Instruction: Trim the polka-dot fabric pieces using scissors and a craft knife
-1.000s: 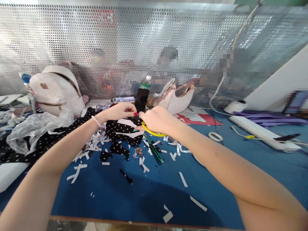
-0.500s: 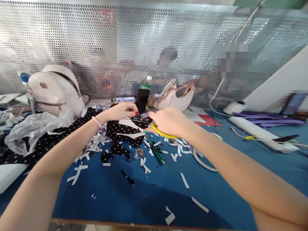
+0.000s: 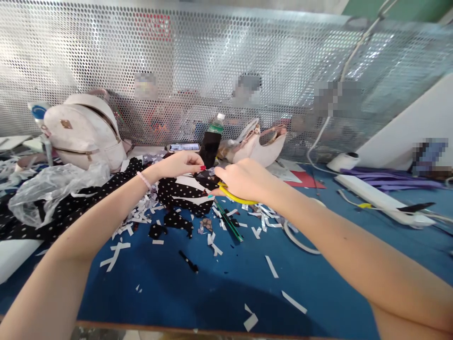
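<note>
My left hand pinches the top edge of a black piece of fabric with white polka dots, holding it up off the blue table. My right hand is closed round yellow-handled scissors right beside the fabric's right edge. The scissor blades are hidden behind my fingers and the cloth. Small black fabric offcuts and several white paper strips lie below both hands.
A white backpack and crumpled clear plastic sit at the left. A phone, a bottle and a pale shoe stand along the perforated metal screen. A white power strip lies at the right.
My right hand with the scissors shifted slightly right from the fabric, then came back a little toward it. My left hand kept its pinch on the cloth.
</note>
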Motion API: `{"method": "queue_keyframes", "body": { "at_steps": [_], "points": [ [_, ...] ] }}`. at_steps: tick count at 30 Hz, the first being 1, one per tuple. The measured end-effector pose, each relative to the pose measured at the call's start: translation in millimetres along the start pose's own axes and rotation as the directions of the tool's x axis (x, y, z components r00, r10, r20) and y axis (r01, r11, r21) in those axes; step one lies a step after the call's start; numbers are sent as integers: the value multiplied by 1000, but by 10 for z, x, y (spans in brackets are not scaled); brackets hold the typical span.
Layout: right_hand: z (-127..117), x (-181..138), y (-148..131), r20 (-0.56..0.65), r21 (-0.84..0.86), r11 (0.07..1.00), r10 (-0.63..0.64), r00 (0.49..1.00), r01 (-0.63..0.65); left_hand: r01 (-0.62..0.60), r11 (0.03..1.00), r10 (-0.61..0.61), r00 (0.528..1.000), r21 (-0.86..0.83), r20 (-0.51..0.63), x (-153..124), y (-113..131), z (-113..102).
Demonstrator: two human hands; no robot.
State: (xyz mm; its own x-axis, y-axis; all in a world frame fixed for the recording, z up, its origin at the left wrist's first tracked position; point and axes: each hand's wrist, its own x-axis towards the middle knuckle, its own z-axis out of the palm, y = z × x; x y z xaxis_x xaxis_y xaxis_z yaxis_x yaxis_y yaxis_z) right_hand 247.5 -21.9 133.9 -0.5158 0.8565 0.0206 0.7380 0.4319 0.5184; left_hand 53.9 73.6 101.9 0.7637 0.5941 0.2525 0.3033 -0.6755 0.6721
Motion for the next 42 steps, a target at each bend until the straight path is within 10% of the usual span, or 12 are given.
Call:
{"method": "queue_keyframes", "body": {
  "at_steps": [19, 31, 42],
  "points": [
    [208, 47, 15, -140, 42, 997, -55, 989, 61, -41, 955, 61, 996, 293, -62, -97, 182, 4],
    [135, -6, -66, -144, 116, 991, -44, 989, 61, -199, 615, 326, 945, 763, -16, -574, 62, 58],
    [108, -28, -83, -138, 110, 989, -79, 987, 94, -80, 867, 257, 917, 492, -304, -532, 185, 191]
  ]
}}
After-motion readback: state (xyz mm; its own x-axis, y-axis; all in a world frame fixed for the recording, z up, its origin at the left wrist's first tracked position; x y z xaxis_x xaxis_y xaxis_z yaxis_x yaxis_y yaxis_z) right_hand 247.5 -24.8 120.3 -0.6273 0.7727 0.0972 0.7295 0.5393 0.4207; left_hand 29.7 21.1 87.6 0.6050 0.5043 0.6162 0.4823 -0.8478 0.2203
